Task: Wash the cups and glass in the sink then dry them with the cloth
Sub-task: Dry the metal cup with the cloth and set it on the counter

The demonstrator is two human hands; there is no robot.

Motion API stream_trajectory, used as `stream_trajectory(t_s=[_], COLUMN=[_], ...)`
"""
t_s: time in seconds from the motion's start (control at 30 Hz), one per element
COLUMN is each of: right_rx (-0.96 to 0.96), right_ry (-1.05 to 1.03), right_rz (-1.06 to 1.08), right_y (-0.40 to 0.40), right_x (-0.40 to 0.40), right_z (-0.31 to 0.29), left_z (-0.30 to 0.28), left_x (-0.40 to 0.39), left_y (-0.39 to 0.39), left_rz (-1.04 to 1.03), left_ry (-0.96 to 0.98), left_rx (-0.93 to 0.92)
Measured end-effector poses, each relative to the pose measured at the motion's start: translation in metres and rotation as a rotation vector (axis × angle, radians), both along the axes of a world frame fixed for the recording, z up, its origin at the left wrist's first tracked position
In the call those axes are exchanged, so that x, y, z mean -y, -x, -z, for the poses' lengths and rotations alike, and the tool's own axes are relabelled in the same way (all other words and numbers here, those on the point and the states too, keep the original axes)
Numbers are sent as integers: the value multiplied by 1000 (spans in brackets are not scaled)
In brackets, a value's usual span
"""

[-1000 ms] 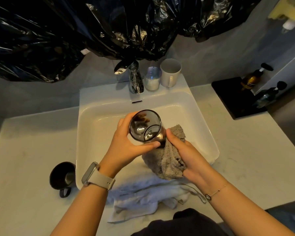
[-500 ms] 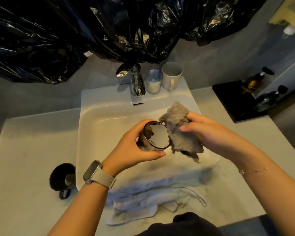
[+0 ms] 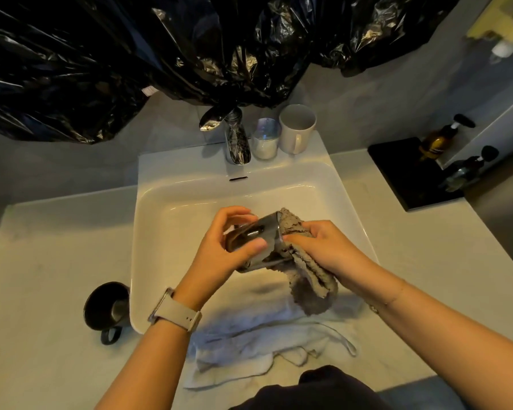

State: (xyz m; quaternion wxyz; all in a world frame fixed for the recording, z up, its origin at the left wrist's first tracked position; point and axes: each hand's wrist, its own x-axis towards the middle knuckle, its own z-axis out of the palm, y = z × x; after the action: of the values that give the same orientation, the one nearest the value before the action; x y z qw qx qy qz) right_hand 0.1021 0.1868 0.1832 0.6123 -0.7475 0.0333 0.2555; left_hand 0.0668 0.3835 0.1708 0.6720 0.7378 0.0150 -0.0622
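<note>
head view, over the sink (image 3: 148, 232). my left hand (image 3: 219, 250) grips the dark glass (image 3: 264, 235), fingers curled over its top side and thumb pressed across its near side; the glass lies on its side above the basin, its mouth turned toward my right. my right hand (image 3: 323, 247) clutches the grey cloth (image 3: 305, 279), its fingers pushing a bunched part of it into the mouth of the glass, while the rest of the cloth hangs down below the hand over the near edge of the basin. a pale watch (image 3: 175, 313) sits on my left wrist and a thin bracelet (image 3: 394, 297) on my right.

on the counter just left of the sink stands a black mug (image 3: 104, 306), upright, handle toward me. on the back ledge of the sink, right of the tap (image 3: 234, 137), stand a small clear jar (image 3: 265, 140) and a white mug (image 3: 296, 128), the two just beside each other. a white towel (image 3: 264, 344) lies crumpled across the near rim of the sink and the counter edge. at right, a black tray (image 3: 403, 170) carries two pump bottles (image 3: 439, 140). black plastic sheeting (image 3: 131, 48) hangs above the tap.
</note>
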Motion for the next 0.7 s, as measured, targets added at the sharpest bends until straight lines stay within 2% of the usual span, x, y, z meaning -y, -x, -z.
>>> stream_trajectory(t_s=[0.1, 0.2, 0.27, 0.37, 0.53, 0.57, 0.63, 0.7], right_rx=[-152, -138, 86, 425, 995, 1002, 889, 610], right_ry=[-187, -214, -77, 96, 281, 286, 239, 100], right_rz=[82, 51, -13, -138, -357, -344, -201, -22], right_y=[12, 17, 17, 12, -1, -2, 1, 7], right_x=[-8, -10, -7, 0, 9, 7, 3, -5], right_z=[12, 18, 19, 18, 12, 11, 12, 13], left_z=[5, 0, -8, -17, -28, -27, -24, -20], left_x=[10, 23, 21, 18, 19, 16, 9, 7], left_y=[11, 15, 11, 5, -1, -2, -3, 2], left_rz=[-126, -218, -187, -46, 113, 149, 190, 127], left_ry=[136, 137, 64, 14, 146, 152, 169, 231], left_rx=[-79, -87, -165, -461, -724, -726, -645, -455])
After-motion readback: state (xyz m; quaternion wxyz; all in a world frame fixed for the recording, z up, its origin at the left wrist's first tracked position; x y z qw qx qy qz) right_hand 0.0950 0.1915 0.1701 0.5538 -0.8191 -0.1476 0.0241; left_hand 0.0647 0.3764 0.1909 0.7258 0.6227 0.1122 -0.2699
